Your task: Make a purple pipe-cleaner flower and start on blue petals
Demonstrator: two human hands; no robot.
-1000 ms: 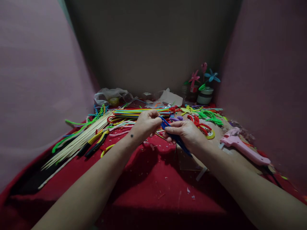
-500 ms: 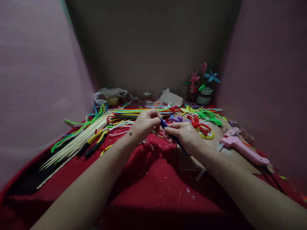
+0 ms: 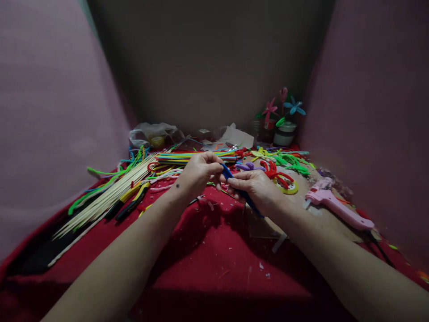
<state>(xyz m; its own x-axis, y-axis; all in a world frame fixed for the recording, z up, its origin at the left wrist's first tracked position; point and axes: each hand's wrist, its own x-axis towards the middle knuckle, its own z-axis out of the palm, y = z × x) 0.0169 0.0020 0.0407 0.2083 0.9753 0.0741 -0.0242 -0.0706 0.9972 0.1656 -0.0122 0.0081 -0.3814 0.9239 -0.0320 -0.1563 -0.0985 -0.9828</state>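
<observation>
A dark blue pipe cleaner (image 3: 226,171), which looks doubled, stretches between my two hands above the red cloth. Its upper end is pinched between the thumb and fingers of my left hand (image 3: 207,170). My right hand (image 3: 254,185) is closed around it lower down, and a tail of it hangs out below the palm. Just beyond the right hand lie a purple pipe cleaner shape (image 3: 248,166) and red pipe cleaner loops (image 3: 272,170) beside a yellow roll of tape (image 3: 291,188).
Bamboo skewers (image 3: 110,194) and yellow-black pliers (image 3: 130,201) lie left. A bundle of coloured pipe cleaners (image 3: 174,157) is behind my hands. A pink glue gun (image 3: 338,208) rests right on cardboard (image 3: 264,226). Pipe cleaner flowers (image 3: 293,106) stand in a pot (image 3: 284,134) at the back.
My hands hold nearly the same pose on the blue pipe cleaner, with slightly more of it showing between them. The whole view has shifted a little.
</observation>
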